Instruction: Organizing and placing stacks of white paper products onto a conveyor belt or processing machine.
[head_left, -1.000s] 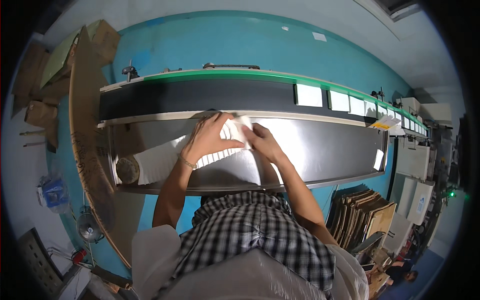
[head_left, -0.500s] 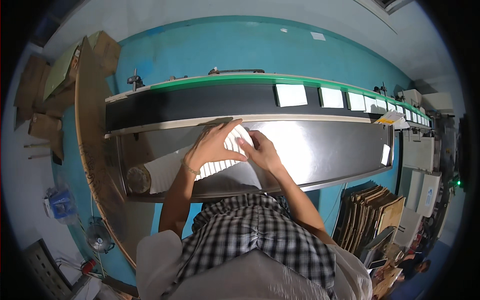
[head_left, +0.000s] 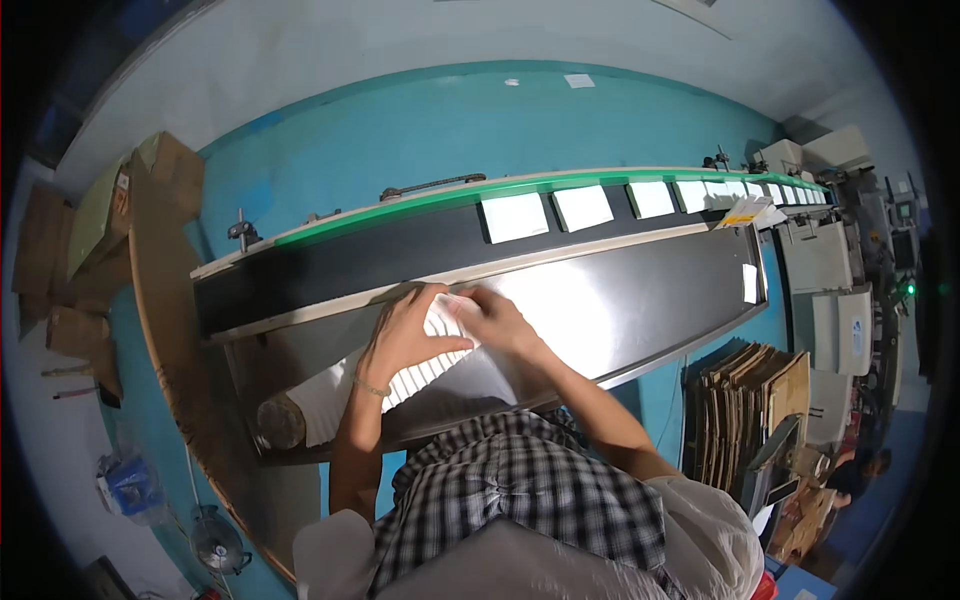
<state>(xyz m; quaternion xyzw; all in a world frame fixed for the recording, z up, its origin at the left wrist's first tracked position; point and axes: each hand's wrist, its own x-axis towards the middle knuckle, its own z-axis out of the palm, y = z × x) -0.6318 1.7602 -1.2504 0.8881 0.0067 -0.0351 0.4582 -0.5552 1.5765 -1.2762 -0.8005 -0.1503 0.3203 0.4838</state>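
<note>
A long fanned row of white folded papers (head_left: 425,378) lies slantwise along the left part of a shiny metal tray (head_left: 640,290). My left hand (head_left: 404,332) is wrapped over the upper end of the row, thumb on the near side and fingers on the far side. Against that same end, my right hand (head_left: 503,324) has its fingers bent round the foremost papers, slightly blurred. A round brownish block (head_left: 281,421) sits at the row's lower left end. Beyond the tray runs a black conveyor belt (head_left: 350,265) carrying spaced white papers (head_left: 515,217).
A green strip (head_left: 400,208) edges the belt's far side. At left stands a wooden board (head_left: 165,330) with cardboard boxes (head_left: 175,180) behind it. Stacked flat cardboard (head_left: 740,410) is at the right below the tray. A fan (head_left: 218,540) stands lower left.
The view has shifted. The belt's papers sit further left, and another white paper shows among them. My right hand has drawn closer to my left at the row's end.
</note>
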